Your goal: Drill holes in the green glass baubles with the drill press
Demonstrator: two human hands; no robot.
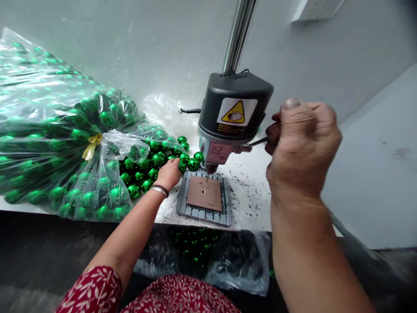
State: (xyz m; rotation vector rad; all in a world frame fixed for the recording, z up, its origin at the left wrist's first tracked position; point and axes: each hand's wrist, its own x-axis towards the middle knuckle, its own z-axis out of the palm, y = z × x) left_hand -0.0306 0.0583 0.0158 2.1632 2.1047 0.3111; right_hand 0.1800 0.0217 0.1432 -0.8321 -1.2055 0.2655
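My left hand (169,174) is at the right edge of a pile of shiny green balls (158,160), its fingers curled in against a green ball (182,166); the fingertips are partly hidden. My right hand (301,148) is closed around the feed lever (259,142) of a small bench drill press (236,104). Under the chuck, the thin drill bit (207,177) points down above a brown square board (205,198) with a small hole in it. This board lies on the slotted grey base (182,204), with nothing resting over the hole.
A large clear bag of green balls (65,152), tied with a yellow tie (92,146), fills the left of the white table (250,208). Dark shavings (244,191) are scattered right of the base. Below the table edge hangs an open plastic bag (241,261) holding green balls.
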